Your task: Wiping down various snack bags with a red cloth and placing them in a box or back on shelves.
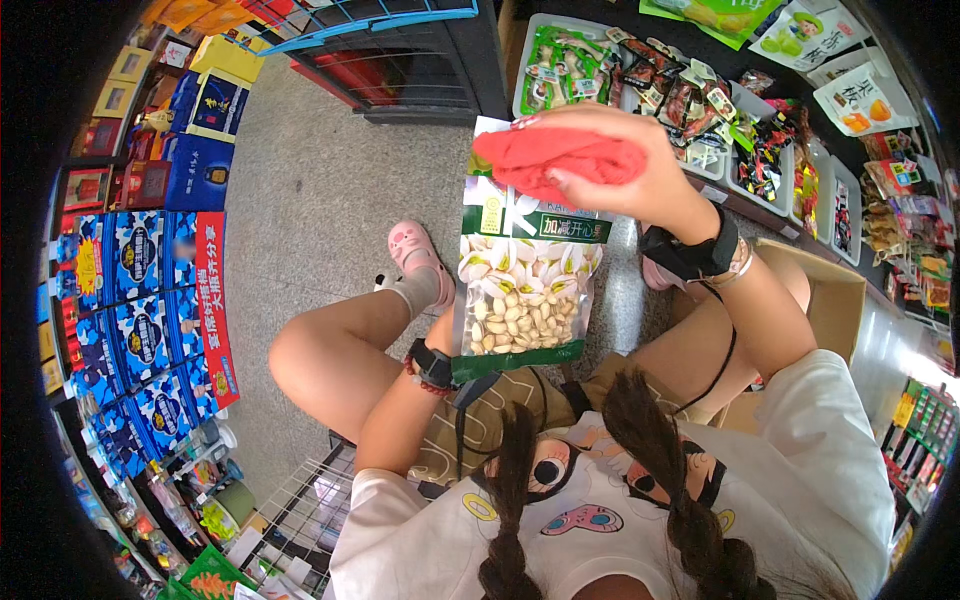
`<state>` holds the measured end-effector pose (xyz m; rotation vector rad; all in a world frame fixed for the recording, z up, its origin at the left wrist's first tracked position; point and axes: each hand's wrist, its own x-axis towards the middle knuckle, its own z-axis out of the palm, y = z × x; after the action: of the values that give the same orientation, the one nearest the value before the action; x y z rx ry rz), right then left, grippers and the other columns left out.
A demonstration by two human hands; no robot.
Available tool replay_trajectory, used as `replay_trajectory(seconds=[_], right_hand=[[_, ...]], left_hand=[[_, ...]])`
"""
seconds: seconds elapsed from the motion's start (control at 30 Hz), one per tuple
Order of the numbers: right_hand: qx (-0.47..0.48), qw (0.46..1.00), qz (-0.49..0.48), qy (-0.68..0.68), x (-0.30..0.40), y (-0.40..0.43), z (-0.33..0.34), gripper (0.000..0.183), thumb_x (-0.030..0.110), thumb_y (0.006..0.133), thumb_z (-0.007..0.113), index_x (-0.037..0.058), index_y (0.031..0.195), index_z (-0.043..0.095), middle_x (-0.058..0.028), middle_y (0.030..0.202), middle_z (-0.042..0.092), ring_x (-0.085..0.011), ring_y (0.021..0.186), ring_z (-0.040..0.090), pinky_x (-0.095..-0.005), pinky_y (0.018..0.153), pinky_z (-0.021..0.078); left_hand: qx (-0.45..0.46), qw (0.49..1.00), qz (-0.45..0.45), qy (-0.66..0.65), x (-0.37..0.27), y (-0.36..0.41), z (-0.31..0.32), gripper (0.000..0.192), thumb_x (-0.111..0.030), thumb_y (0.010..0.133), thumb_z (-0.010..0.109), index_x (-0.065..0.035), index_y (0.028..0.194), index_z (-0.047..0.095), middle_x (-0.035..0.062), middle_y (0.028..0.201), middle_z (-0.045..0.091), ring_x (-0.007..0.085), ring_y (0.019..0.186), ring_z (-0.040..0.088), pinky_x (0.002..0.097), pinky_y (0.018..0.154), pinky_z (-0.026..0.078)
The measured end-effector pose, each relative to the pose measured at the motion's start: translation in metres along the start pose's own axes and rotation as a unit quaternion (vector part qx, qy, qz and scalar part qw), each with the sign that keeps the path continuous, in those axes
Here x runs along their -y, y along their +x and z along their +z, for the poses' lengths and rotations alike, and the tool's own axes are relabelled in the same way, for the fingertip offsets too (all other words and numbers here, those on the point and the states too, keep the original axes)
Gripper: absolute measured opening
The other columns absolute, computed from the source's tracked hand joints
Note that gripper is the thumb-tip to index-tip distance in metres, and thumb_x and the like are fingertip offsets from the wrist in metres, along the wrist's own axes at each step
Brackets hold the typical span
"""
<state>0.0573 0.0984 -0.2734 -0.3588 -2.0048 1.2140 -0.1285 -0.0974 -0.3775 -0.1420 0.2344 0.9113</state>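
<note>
An upright plastic bag of pistachios (529,315) is held up in front of me, with a clear window over the nuts in its lower part. Behind the bag is my left hand (443,331), which supports it. Its fingers are hidden by the bag. A crumpled red cloth (570,159) is bunched in my right hand (634,131). That hand presses the cloth against the upper front of the bag, covering part of the printing.
White plastic bins (784,187) of packaged snacks stand at the upper right. An open cardboard box (821,289) sits by my right leg. Stacked blue cartons (139,322) line the left side. A wire rack (300,502) is at lower left, above the grey floor (300,187).
</note>
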Motion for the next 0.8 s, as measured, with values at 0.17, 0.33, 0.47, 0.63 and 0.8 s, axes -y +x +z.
replay_trajectory(seconds=[0.17,0.33,0.47,0.63,0.8], right_hand=[[-0.085,0.965,-0.077,-0.237,-0.02,0.004,-0.006,0.038,0.014,0.08,0.075,0.0035,0.115,0.065,-0.0092,0.106,0.07,-0.0157,0.096,0.066,-0.0301,0.088,0.051],[-0.292,0.946,0.063,-0.122,-0.031,0.01,-0.029,0.038,0.018,0.083,0.073,0.0028,0.116,0.064,-0.0096,0.107,0.069,-0.015,0.096,0.065,-0.0292,0.087,0.0508],[-0.277,0.954,0.101,-0.058,-0.028,0.009,-0.031,0.037,0.015,0.085,0.072,0.0014,0.117,0.061,-0.008,0.108,0.067,-0.0132,0.098,0.064,-0.0279,0.088,0.0504],[-0.07,0.996,0.05,-0.006,-0.007,0.006,-0.02,0.038,0.015,0.084,0.074,0.0041,0.118,0.059,-0.008,0.117,0.065,-0.0124,0.101,0.062,-0.0275,0.087,0.0507],[0.058,0.974,-0.125,-0.178,-0.006,0.012,-0.031,0.031,0.016,0.073,0.078,0.0114,0.103,0.071,-0.0047,0.122,0.064,-0.0284,0.109,0.057,-0.0413,0.098,0.0417]], left_hand=[[-0.007,1.0,-0.011,-0.004,0.002,0.017,0.004,0.068,-0.053,0.1,0.025,-0.0053,0.148,0.027,0.0168,0.149,0.036,0.0324,0.131,0.044,0.0461,0.11,0.036],[0.001,1.0,-0.009,-0.009,0.001,0.022,0.006,0.067,-0.052,0.1,0.025,-0.0051,0.148,0.027,0.0168,0.149,0.037,0.0323,0.131,0.045,0.0459,0.109,0.037],[0.004,1.0,-0.007,-0.016,0.002,0.023,0.007,0.066,-0.051,0.1,0.025,-0.005,0.148,0.027,0.0168,0.149,0.037,0.0323,0.131,0.045,0.0458,0.109,0.038],[0.001,1.0,-0.002,-0.025,0.003,0.02,0.01,0.065,-0.05,0.101,0.026,-0.0048,0.148,0.028,0.0168,0.148,0.037,0.0323,0.13,0.046,0.0456,0.108,0.038],[-0.001,0.999,0.0,-0.035,0.004,0.019,0.013,0.064,-0.049,0.101,0.026,-0.0046,0.147,0.028,0.0168,0.148,0.038,0.0322,0.129,0.047,0.0454,0.108,0.039]])
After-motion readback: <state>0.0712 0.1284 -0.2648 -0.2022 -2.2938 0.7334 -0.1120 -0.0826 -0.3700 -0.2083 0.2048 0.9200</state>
